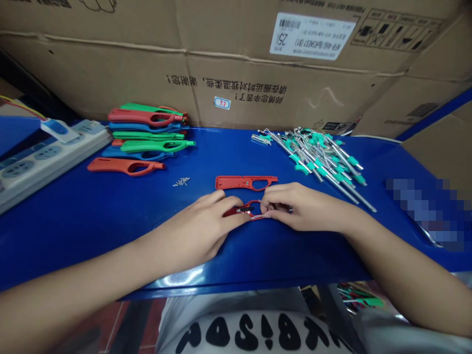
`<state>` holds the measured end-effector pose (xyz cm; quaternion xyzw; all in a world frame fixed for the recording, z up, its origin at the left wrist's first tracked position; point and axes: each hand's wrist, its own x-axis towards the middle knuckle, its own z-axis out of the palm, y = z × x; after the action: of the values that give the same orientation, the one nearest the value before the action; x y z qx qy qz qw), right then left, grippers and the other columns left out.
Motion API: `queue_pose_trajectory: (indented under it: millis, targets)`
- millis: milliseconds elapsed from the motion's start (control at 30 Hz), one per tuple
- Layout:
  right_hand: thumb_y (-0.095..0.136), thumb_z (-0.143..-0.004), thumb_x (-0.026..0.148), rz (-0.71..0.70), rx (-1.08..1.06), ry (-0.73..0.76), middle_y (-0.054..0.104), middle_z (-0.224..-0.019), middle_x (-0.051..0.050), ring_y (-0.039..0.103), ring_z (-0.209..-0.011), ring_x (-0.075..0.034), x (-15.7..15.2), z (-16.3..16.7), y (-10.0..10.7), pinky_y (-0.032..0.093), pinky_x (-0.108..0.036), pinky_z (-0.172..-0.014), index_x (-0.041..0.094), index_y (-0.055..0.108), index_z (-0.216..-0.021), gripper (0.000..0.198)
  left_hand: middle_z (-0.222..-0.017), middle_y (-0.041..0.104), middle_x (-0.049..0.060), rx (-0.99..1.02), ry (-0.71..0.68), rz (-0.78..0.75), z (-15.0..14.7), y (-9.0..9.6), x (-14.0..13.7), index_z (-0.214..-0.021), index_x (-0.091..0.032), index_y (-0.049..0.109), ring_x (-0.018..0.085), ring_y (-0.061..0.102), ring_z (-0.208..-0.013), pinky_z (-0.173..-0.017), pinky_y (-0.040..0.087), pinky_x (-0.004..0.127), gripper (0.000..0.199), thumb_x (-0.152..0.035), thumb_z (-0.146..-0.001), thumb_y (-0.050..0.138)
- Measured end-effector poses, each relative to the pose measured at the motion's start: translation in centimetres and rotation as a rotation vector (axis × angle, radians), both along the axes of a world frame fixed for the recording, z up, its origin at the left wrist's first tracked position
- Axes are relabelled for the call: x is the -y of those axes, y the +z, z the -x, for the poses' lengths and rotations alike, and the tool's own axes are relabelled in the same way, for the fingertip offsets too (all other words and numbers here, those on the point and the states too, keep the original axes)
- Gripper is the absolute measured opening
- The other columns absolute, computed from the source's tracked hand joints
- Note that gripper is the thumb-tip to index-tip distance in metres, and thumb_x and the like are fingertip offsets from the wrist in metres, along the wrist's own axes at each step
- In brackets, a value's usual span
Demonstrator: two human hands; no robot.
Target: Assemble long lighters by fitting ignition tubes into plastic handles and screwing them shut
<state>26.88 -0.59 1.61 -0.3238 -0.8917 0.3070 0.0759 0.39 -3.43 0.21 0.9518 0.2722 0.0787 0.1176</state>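
Note:
Over the blue table, both hands hold a red lighter shell half (257,216) with dark and metal parts inside it. My left hand (206,221) is closed around its left end, thumb and fingers at the inner parts. My right hand (291,206) pinches the shell's right end, by the loop; part of something dark shows under its fingers. Just beyond the hands lies another red shell half (234,183), hollow side up. A small heap of metal pins or screws (181,182) sits on the table to the left.
Several coloured lighter casings (147,118) are stacked at the back left, by a white power strip (55,152). Metal lighter tubes with green parts (320,157) lie in a pile at the back right. A cardboard box (147,69) stands behind the blue table (110,236).

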Motion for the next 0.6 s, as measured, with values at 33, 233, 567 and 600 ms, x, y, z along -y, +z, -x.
queue_pose_trajectory:
  millis: [33,233,567,600]
  targets:
    - [0.056,-0.094,0.013,0.005,0.006,-0.018,0.063,-0.085,0.001,0.051,-0.067,-0.009,0.05,0.03,0.01,0.039,-0.023,-0.063,0.017,0.064,-0.09,0.01,-0.126,0.059,0.01,-0.008,-0.006,-0.006,-0.04,0.03,0.02,-0.136,-0.023,0.06,0.028,0.052,-0.112,-0.097,0.051,0.045,0.044,-0.009,-0.095,0.051]
    - [0.056,-0.089,0.008,0.048,-0.004,-0.006,0.065,-0.086,0.001,0.054,-0.07,-0.01,0.09,-0.25,0.11,0.038,-0.022,-0.06,0.018,0.065,-0.087,0.014,-0.124,0.06,0.011,-0.027,-0.014,-0.015,-0.16,0.26,0.3,-0.135,-0.022,0.061,0.028,0.052,-0.11,-0.096,0.052,0.044,0.044,-0.008,-0.094,0.051]
    - [0.064,-0.091,0.015,0.039,-0.062,-0.033,0.053,-0.072,0.005,0.043,-0.06,-0.008,-0.19,0.06,-0.5,0.035,-0.021,-0.057,0.018,0.06,-0.087,0.007,-0.123,0.06,0.012,-0.051,-0.02,-0.019,-0.15,0.24,0.17,-0.134,-0.021,0.061,0.028,0.053,-0.11,-0.094,0.052,0.044,0.047,-0.005,-0.092,0.051]
    - [0.064,-0.091,0.015,0.031,-0.062,-0.032,0.054,-0.072,0.005,0.043,-0.061,-0.008,-0.25,-0.02,-0.53,0.035,-0.021,-0.057,0.018,0.06,-0.086,0.007,-0.124,0.06,0.012,-0.053,-0.022,-0.019,-0.16,0.22,0.18,-0.135,-0.021,0.061,0.029,0.053,-0.111,-0.094,0.052,0.044,0.047,-0.005,-0.091,0.051]
